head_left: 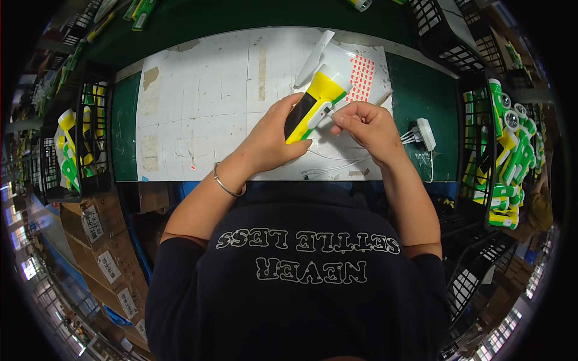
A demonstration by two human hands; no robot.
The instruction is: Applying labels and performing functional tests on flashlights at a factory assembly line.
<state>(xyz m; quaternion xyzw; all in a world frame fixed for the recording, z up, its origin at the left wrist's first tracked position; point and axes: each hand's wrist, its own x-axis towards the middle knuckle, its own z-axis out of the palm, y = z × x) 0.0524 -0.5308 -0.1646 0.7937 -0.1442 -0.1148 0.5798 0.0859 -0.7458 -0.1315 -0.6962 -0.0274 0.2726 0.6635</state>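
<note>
My left hand [272,137] is wrapped round a flashlight [313,109] with a yellow and green body, a black panel and a wide pale head. It is tilted, its head pointing up and to the right, its white side strip facing my right hand. My right hand [372,129] is closed in a pinch at that strip, with the small end of a white charging cable [328,156] apparently between thumb and forefinger. The fingers partly hide this end, so whether it sits in the flashlight cannot be made out. More thin white cables lie under the right wrist.
Behind the flashlight lies a sheet of red stickers [362,78]. A white charger block [425,134] with several cables sits right of my right wrist. Black crates of flashlights stand at the left [96,174] and right [475,180]. Cardboard boxes [99,253] are stacked at lower left.
</note>
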